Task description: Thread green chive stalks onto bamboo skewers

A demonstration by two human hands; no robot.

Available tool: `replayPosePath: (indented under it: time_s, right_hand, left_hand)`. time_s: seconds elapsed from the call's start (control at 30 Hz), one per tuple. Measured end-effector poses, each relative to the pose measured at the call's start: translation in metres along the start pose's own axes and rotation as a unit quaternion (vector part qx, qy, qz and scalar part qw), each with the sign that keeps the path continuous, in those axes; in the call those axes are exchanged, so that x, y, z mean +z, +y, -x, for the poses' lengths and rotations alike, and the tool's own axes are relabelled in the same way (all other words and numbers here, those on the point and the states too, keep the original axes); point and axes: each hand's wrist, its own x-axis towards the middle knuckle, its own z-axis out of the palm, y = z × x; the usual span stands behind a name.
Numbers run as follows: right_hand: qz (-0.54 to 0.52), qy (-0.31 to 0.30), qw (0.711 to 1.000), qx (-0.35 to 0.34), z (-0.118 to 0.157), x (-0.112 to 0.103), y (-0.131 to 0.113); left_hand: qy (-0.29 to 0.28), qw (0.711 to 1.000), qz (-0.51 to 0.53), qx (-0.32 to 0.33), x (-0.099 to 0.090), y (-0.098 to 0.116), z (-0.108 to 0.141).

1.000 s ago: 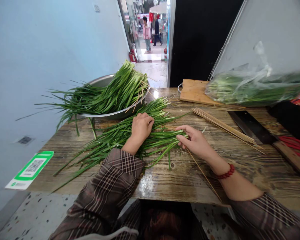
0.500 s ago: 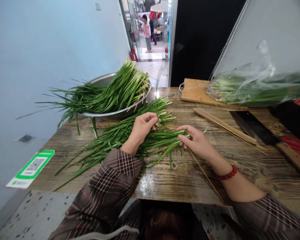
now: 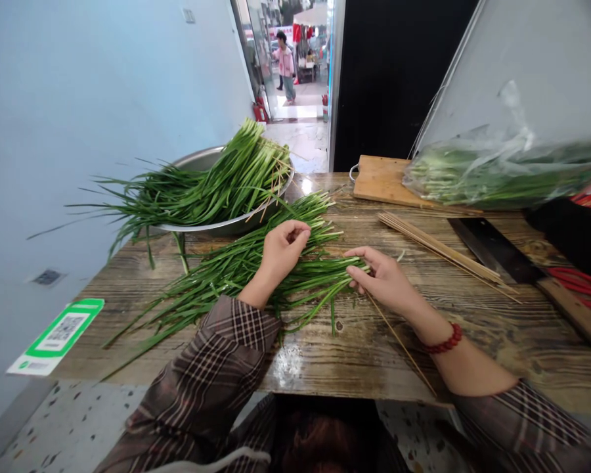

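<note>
In the head view, my right hand point(image 3: 381, 279) is closed around the pale stem ends of a small bunch of garlic chives point(image 3: 325, 269). A thin bamboo skewer point(image 3: 398, 341) runs from below that hand's fingers down toward the table's front edge. My left hand point(image 3: 284, 253) hovers over the leaves with thumb and forefinger pinched together; whatever it may hold is hidden. Loose garlic chives point(image 3: 211, 276) lie under and beside it on the wooden table point(image 3: 320, 368). Behind them, a metal basin point(image 3: 201, 157) is heaped with more chives, with several skewers at its right side.
Several bamboo skewers point(image 3: 438, 249) lie in a bundle right of my hands, beside a cleaver point(image 3: 507, 256) and a red-handled tool point(image 3: 578, 286). Farther back are a cutting board point(image 3: 381, 176) and a plastic bag of greens point(image 3: 502, 174). A QR-code card point(image 3: 62, 335) sits at the left edge.
The green strip at my left fingertips no longer shows. My right hand keeps its hold on the chives. The view has shifted slightly, and a person beyond the doorway has moved.
</note>
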Motion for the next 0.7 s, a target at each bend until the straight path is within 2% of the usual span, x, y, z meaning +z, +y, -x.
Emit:
replayPosePath:
  time_s: [0.1,0.2,0.27,0.33,0.43,0.6,0.7]
  right_hand:
    - [-0.003,-0.004,1.0,-0.011,0.001,0.0,0.001]
    - [-0.001,-0.004,1.0,-0.011,0.001,0.0,0.001]
    - [0.003,-0.003,1.0,-0.011,0.001,0.0,0.0]
    - [0.004,-0.003,1.0,-0.013,0.002,-0.001,0.001]
    - [0.002,-0.005,1.0,-0.018,0.001,-0.001,0.002]
    - [0.005,-0.004,1.0,-0.027,0.001,-0.002,0.001]
    - [0.009,-0.001,0.999,-0.034,0.001,-0.002,-0.001]
  left_hand:
    - [0.013,0.979,-0.162,0.122,-0.006,0.003,-0.007]
    - [-0.049,0.927,-0.296,0.223,-0.01,0.011,-0.014]
    - [-0.104,0.89,-0.358,0.264,-0.011,0.014,-0.019]
    - [-0.149,0.861,-0.398,0.281,-0.011,0.011,-0.025]
    - [-0.176,0.84,-0.43,0.279,-0.01,-0.001,-0.03]
    - [-0.168,0.808,-0.489,0.283,-0.012,-0.007,-0.026]
    - [-0.152,0.819,-0.482,0.273,-0.014,0.004,-0.018]
